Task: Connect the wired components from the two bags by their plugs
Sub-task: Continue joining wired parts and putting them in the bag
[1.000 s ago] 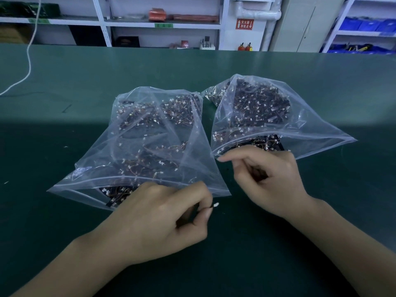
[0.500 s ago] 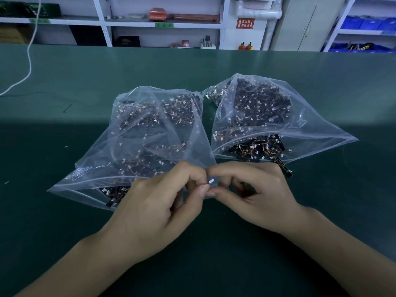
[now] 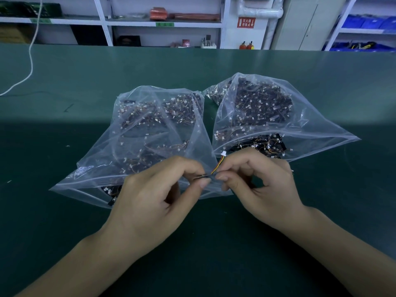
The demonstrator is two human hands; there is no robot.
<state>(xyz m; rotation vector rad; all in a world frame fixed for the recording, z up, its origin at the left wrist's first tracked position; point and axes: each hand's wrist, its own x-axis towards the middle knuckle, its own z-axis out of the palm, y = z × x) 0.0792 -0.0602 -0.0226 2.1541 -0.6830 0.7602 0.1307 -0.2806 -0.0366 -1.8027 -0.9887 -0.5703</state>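
Now my left hand (image 3: 150,202) and right hand (image 3: 263,189) pinch one small wired part (image 3: 211,173) between them, just in front of two clear, crinkly plastic bags (image 3: 150,133) on the green table (image 3: 64,82). Its thin red and yellow wires slant up and right to a white plug (image 3: 223,153)

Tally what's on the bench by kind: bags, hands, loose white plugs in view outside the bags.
Clear zip bags of wired components: 2, the left bag and the right bag
Hands: 2, the left hand and the right hand, each pinching the wired component between them
White plug outside the bags: 1, the white plug
Total: 5
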